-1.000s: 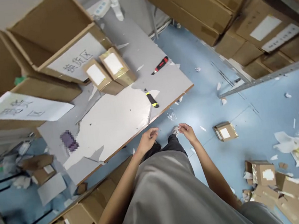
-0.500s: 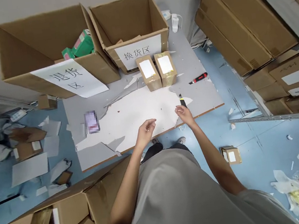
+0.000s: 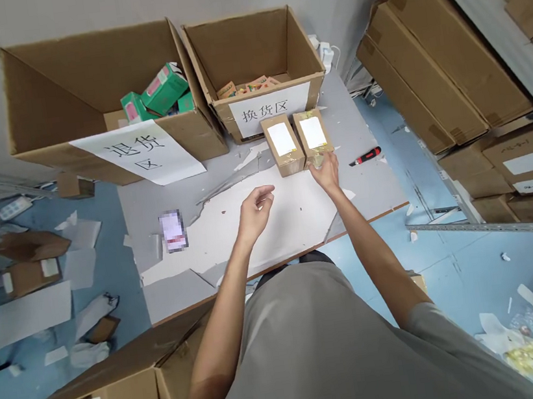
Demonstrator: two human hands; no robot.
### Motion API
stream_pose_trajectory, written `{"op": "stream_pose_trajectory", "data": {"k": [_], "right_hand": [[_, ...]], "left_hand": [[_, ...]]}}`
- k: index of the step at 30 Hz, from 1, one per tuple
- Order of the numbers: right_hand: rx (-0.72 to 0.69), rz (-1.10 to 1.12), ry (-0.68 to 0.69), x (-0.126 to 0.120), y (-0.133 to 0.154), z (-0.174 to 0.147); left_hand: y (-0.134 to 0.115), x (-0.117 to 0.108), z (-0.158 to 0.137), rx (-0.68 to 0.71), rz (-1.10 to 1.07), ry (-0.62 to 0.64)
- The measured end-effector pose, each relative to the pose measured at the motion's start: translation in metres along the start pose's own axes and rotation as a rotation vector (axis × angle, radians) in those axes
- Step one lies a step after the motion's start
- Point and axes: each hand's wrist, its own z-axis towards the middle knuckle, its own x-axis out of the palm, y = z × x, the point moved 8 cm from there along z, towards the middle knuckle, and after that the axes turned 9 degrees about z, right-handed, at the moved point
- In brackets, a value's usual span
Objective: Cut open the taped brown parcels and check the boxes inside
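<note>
Two small cardboard boxes stand side by side on the table, each with a white label on top: the left box and the right box. My right hand is at the near end of the right box, thumb and fingers apart; whether it touches the cardboard is hard to tell. My left hand hovers over the white patch of the tabletop, holding nothing, with fingers loosely bent and the thumb apart. A red and black utility knife lies to the right of the boxes.
At the back of the table stand two large open cartons: the left carton holds green boxes, the right carton small colourful packs. A blurred-out item lies at left. Shelving with cartons flanks the right; an open carton sits at lower left.
My right hand has moved forward from the table's front edge to the right small box. The yellow and black knife is now out of sight there. My left hand stays about where it was.
</note>
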Motion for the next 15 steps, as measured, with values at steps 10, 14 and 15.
{"op": "stream_pose_trajectory", "data": {"k": [10,14,15], "right_hand": [[0.174,-0.143,0.053,0.028,-0.015,0.066],[0.227,-0.147,0.049,0.029,-0.019,0.076],[0.229,-0.146,0.055,0.028,-0.019,0.078]], "left_hand": [[0.003,0.035,0.011,-0.155,-0.021,-0.135],[0.019,0.055,0.000,-0.226,-0.045,-0.148],[0.023,0.059,-0.004,-0.244,-0.044,-0.144]]}}
